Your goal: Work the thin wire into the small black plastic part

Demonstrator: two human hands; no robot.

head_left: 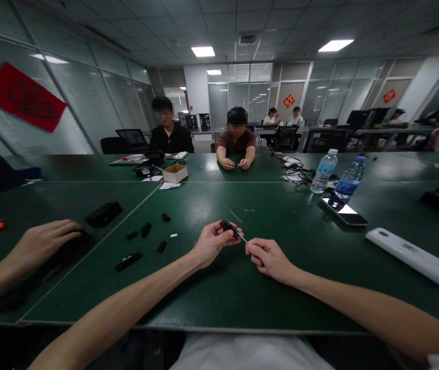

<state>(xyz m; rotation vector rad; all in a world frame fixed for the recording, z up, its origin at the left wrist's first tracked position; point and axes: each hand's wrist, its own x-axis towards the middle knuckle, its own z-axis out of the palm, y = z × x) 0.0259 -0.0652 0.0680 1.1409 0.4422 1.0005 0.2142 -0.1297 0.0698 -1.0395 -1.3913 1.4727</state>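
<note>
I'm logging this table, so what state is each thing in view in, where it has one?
Left hand: closed on black part
Right hand: closed on thin tool
Small black pieces: lying loose
Cardboard box: open
White-capped bottle: standing, capped
Blue-capped bottle: standing, capped
Phone: flat; screen on or off unclear
Ceiling lights: lit

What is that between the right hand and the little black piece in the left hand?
In the head view, a thin rod: the right hand holds it, and its far end reaches the black piece in the left hand.
</note>
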